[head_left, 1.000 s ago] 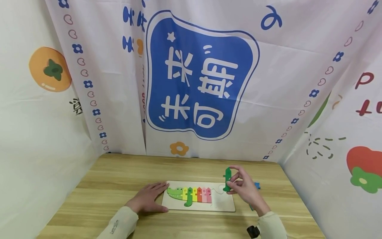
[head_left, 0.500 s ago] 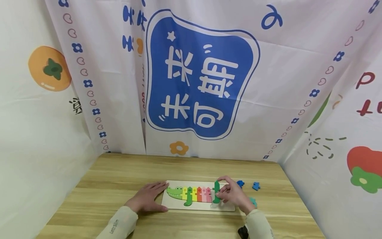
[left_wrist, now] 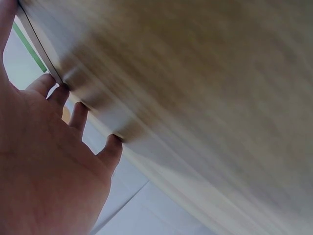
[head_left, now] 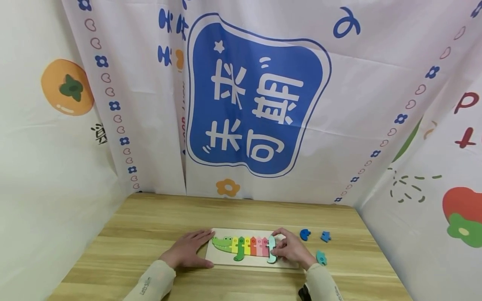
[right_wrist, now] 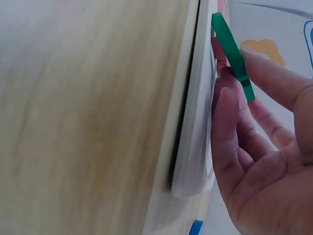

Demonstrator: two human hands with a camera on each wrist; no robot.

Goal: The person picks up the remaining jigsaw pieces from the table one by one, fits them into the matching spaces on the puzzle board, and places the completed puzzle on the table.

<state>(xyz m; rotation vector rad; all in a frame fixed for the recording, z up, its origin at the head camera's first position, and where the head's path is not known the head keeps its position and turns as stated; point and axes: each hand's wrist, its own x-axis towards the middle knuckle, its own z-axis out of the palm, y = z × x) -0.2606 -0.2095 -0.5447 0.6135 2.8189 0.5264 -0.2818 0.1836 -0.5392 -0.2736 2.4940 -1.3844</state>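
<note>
A pale wooden puzzle board [head_left: 220,258] lies on the table, with a crocodile made of green, yellow, orange, red and pink pieces [head_left: 244,246] set in it. My right hand [head_left: 288,248] pinches a green puzzle piece [head_left: 272,251] and holds it down at the board just right of the pink piece. In the right wrist view the green piece [right_wrist: 230,46] stands tilted against the board [right_wrist: 195,122], between thumb and fingers [right_wrist: 274,83]. My left hand [head_left: 188,250] lies flat on the table, fingertips [left_wrist: 115,142] touching the board's left end.
Three loose blue pieces lie on the wooden table [head_left: 150,221] right of the board: one [head_left: 305,234], another [head_left: 325,236], and a lighter one [head_left: 321,257] nearer me. Printed cloth curtains [head_left: 256,96] close in the table at the back and both sides.
My right hand has brought the green piece down and to the left, from above the board's right end onto the board beside the pink piece. The left hand has stayed put.
</note>
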